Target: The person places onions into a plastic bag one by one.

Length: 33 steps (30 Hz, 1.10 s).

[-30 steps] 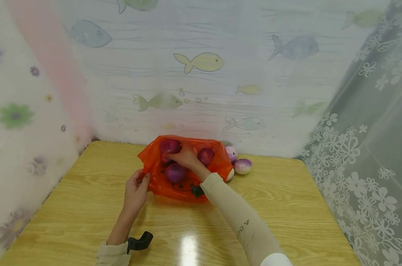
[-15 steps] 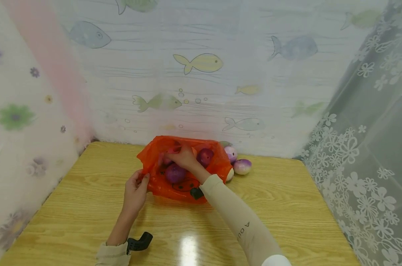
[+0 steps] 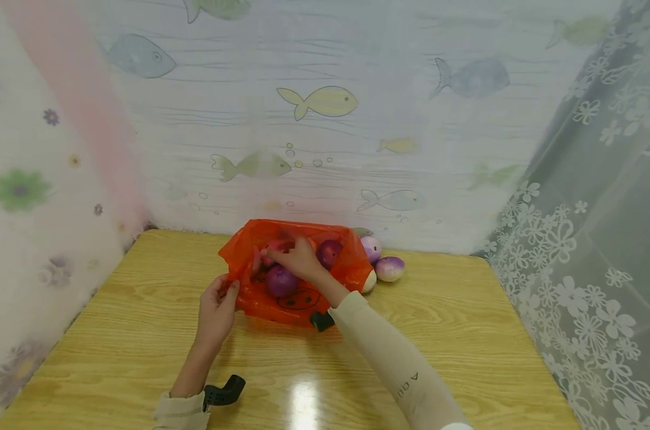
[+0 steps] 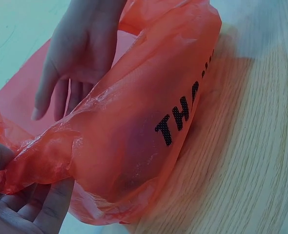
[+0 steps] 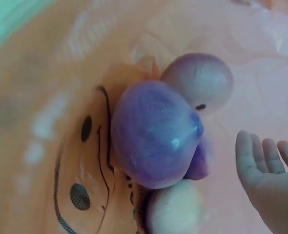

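An orange-red plastic bag lies on the table with its mouth facing me. My left hand pinches the bag's left edge between thumb and fingers, also visible in the left wrist view. Inside the bag is my right hand, its fingers extended and holding nothing. Several turnip-like vegetables sit in the bag: a deep purple one in front, a paler one behind it and a whitish one beside it. The right hand is apart from them in the right wrist view.
Two purple-and-white turnips, one nearer and one behind, lie outside the bag at its right. A pale one shows at the bag's right edge. The wooden table meets a fish-print curtain at the back.
The purple turnip at my right fingers has gone down into the bag, and those fingers have come away from it. My left hand keeps its grip on the bag's edge.
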### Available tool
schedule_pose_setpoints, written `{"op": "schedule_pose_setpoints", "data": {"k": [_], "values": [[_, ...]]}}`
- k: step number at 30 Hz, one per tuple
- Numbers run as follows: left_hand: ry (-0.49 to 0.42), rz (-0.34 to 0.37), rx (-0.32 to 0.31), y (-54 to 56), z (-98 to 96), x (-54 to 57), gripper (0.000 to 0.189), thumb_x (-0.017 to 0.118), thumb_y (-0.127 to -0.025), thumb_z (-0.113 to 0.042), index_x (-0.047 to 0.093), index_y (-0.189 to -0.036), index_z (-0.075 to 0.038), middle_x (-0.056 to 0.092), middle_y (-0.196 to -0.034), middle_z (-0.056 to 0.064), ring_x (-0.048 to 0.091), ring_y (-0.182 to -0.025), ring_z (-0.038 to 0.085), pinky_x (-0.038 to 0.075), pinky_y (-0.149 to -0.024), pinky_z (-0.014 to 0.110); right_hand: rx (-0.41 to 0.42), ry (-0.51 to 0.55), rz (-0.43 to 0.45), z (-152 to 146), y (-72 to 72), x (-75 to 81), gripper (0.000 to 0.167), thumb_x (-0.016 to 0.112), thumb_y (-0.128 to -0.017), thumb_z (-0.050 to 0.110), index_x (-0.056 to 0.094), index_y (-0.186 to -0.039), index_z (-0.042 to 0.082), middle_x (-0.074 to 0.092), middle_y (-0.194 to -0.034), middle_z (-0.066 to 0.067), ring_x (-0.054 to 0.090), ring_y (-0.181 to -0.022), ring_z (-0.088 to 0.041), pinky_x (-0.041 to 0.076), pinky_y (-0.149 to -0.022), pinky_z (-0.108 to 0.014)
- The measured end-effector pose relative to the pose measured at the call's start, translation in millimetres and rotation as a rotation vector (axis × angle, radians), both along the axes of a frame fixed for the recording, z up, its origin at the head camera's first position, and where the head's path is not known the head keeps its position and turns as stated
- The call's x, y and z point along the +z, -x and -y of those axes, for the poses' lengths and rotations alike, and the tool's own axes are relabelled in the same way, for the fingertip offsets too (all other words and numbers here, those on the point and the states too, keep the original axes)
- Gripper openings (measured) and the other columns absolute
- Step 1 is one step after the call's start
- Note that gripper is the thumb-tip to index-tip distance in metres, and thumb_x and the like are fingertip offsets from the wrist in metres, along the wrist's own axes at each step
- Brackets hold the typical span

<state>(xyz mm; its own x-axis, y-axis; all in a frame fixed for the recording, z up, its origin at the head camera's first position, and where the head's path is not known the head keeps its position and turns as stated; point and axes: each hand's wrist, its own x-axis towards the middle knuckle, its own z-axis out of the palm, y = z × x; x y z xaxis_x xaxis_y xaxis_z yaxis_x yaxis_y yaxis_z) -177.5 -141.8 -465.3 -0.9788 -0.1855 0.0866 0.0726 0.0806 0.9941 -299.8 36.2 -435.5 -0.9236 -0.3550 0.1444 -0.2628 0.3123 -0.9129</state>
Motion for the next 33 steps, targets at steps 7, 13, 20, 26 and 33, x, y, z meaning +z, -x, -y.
{"op": "schedule_pose_setpoints", "data": {"k": [7, 13, 20, 26, 33], "values": [[0.014, -0.002, 0.005, 0.2, -0.9, -0.9, 0.032, 0.045, -0.109, -0.014, 0.055, -0.134, 0.005, 0.061, -0.12, 0.027, 0.064, -0.083, 0.002, 0.057, -0.07, 0.019, 0.054, 0.1, 0.054, -11, -16.0, 8.2, 0.063, 0.073, -0.095, 0.025, 0.048, -0.146, -0.003, 0.054, -0.145, -0.022, 0.058, -0.125, -0.039, 0.049, -0.106, -0.048], [0.036, 0.009, 0.003, -0.5, -0.2, -0.2, 0.034, 0.045, -0.109, -0.015, 0.054, -0.135, 0.004, 0.06, -0.124, 0.027, 0.063, -0.084, 0.0, 0.056, -0.071, 0.017, 0.113, 0.101, 0.067, -28, -34.0, 24.5, 0.056, 0.072, -0.096, 0.028, 0.054, -0.145, 0.009, 0.058, -0.141, -0.012, 0.061, -0.121, -0.031, 0.054, -0.1, -0.042], [0.041, 0.006, 0.009, -0.3, -0.7, -0.1, 0.033, 0.045, -0.109, -0.014, 0.055, -0.134, 0.004, 0.06, -0.122, 0.027, 0.063, -0.084, 0.001, 0.056, -0.071, 0.017, 0.207, 0.209, 0.041, -60, -46.8, 40.0, 0.036, 0.065, -0.101, 0.018, 0.061, -0.136, 0.01, 0.062, -0.132, -0.011, 0.063, -0.116, -0.033, 0.056, -0.095, -0.039], [0.037, 0.019, 0.003, -1.2, 1.2, -1.2, 0.036, 0.044, -0.109, -0.015, 0.052, -0.138, 0.004, 0.058, -0.126, 0.027, 0.062, -0.086, 0.0, 0.056, -0.072, 0.017, 0.159, 0.353, -0.006, -92, -43.6, 43.4, 0.034, 0.061, -0.101, 0.007, 0.058, -0.133, -0.006, 0.068, -0.117, -0.004, 0.067, -0.106, -0.017, 0.057, -0.093, -0.031], [0.033, 0.04, -0.005, -1.5, 2.8, -0.4, 0.037, 0.043, -0.11, -0.015, 0.05, -0.14, 0.004, 0.057, -0.131, 0.027, 0.062, -0.087, -0.002, 0.056, -0.074, 0.015, 0.01, 0.455, -0.098, -132, -40.6, 42.7, 0.031, 0.059, -0.101, 0.006, 0.058, -0.127, -0.013, 0.072, -0.102, 0.0, 0.068, -0.091, -0.014, 0.059, -0.088, -0.028]]}}
